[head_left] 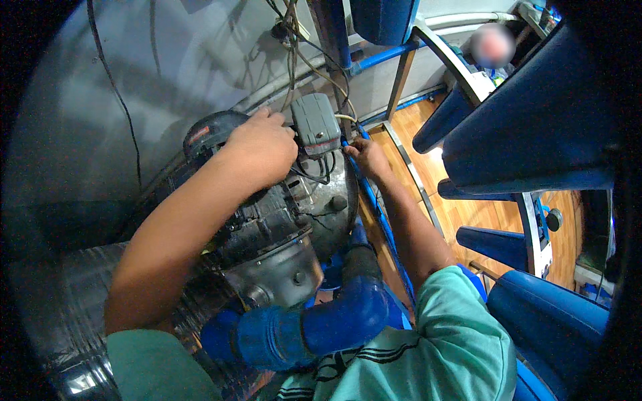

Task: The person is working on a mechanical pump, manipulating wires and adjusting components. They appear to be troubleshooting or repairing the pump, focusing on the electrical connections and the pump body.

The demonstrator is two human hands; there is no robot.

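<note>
A grey switch box [316,120] with dark cables at its lower end sits on top of a dark, round-bodied machine [338,180]. My left hand [262,147] is at the box's left side, fingers curled, beside a black domed cover [212,132]. Whatever those fingers grip is hidden behind the hand. Right of the box, my right hand [370,159] has its thumb and fingers drawn together near the box's lower right corner and a blue strip. What lies between those fingertips is too small to make out.
A thick blue pipe elbow [351,317] curves close below. A bundle of wires [292,47] hangs against the grey wall [194,53]. Blue padded rollers [528,127] on a metal frame [418,177] stand at the right over wooden flooring [461,220]. Another person [493,50] is at the far right.
</note>
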